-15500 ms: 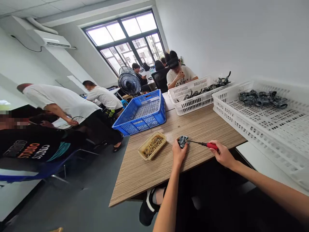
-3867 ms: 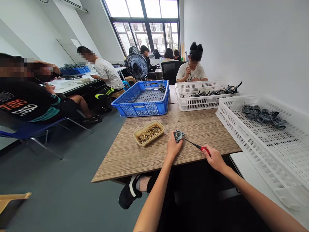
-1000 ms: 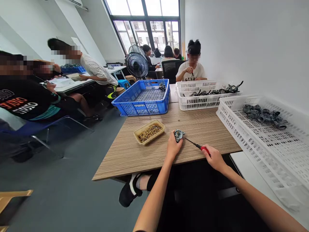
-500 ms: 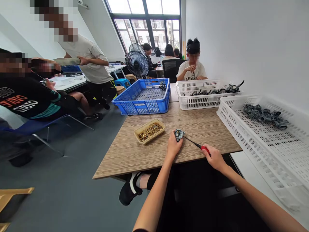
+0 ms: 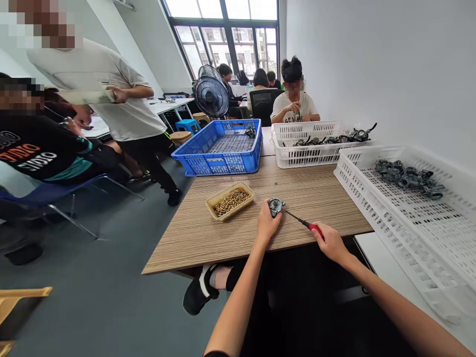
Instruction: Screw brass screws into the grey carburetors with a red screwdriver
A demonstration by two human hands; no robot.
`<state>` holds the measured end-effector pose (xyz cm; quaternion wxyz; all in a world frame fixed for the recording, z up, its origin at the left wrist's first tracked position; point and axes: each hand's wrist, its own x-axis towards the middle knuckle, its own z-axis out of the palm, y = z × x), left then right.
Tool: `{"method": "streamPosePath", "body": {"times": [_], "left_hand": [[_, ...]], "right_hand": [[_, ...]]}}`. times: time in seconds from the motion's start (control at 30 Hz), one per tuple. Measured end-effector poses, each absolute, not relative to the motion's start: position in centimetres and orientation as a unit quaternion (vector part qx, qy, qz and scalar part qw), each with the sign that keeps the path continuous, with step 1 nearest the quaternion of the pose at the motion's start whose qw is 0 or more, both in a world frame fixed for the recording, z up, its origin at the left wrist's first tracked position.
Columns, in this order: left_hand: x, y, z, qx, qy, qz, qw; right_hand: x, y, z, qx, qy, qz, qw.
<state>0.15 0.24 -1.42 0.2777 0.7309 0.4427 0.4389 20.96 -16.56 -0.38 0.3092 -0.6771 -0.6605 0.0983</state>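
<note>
Gripped in my left hand is a grey metal carburetor, its round open side facing up. My right hand is closed around the red handle of a screwdriver. The dark shaft points left, and its tip is at the carburetor's right side; whether it touches a screw is too small to tell. To the left of my left hand, a cream tray holds many small brass parts, which look like jets.
A blue crate with one carburetor stands at the table's back left. Behind my hands is a white crate of carburetors; another white crate lies to the right. A co-worker sits opposite; another person stands at left.
Both hands, the carburetor and the screwdriver have hardly moved. The standing person at left has shifted further left, still carrying a pale tray-like object.
</note>
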Motion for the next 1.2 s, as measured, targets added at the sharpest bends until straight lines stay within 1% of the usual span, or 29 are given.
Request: {"method": "streamPosePath", "body": {"times": [1.2], "left_hand": [[0.15, 0.07, -1.07, 0.734, 0.441, 0.432, 0.282]], "right_hand": [[20.95, -16.65, -0.47, -0.681, -0.663, 0.089, 0.298]]}}
